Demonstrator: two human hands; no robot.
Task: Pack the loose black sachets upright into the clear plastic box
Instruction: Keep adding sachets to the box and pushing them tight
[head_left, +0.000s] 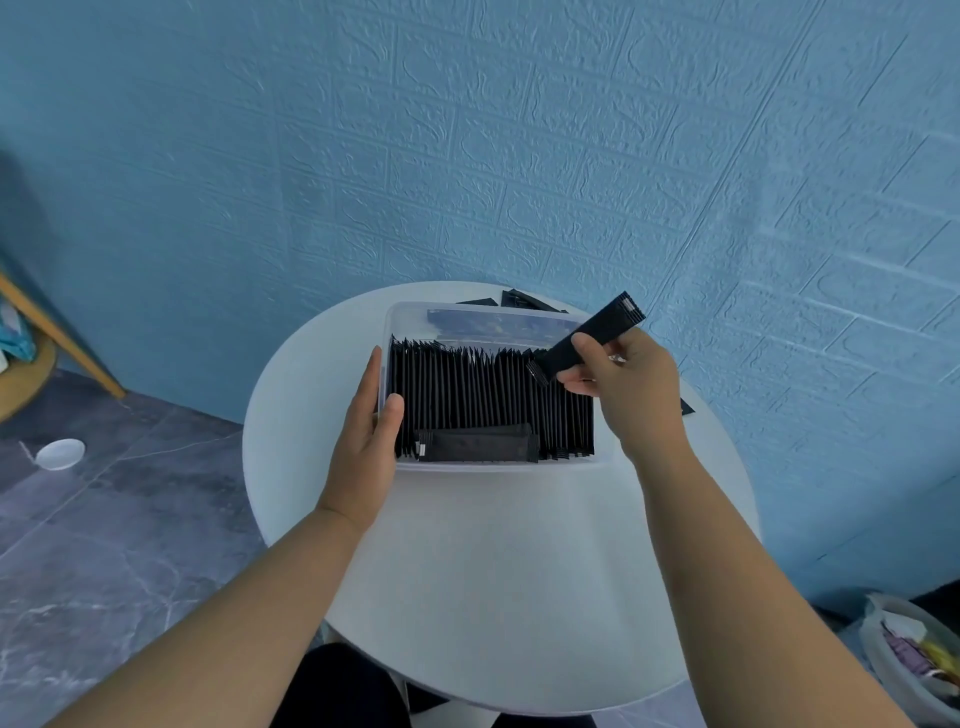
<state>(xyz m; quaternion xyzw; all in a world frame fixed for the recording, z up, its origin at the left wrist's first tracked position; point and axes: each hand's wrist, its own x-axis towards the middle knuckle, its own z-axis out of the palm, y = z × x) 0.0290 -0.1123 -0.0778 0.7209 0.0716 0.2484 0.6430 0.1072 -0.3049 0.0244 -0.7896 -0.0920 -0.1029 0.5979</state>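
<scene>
Holds black sachet (597, 332) pinched in right hand (618, 379), tilted over 3 o'clock end of clear plastic box (498, 466). Grips 9 o'clock wall with left hand (371, 415), thumb over rim. Likely risks: jamming against tightly packed row (483, 395), buckling neighbours; leaving flat sachet (475, 446) at 6 o'clock.

white table (493, 571) bears clear box (498, 466), loose sachets (515, 299)

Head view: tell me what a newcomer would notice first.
The clear box on the round white table stands out, packed with a dense row of upright black sachets, plus a flat sachet along its near side. The right hand holds a tilted sachet above the box's right end, while the left hand holds its left wall, thumb over the rim.
</scene>
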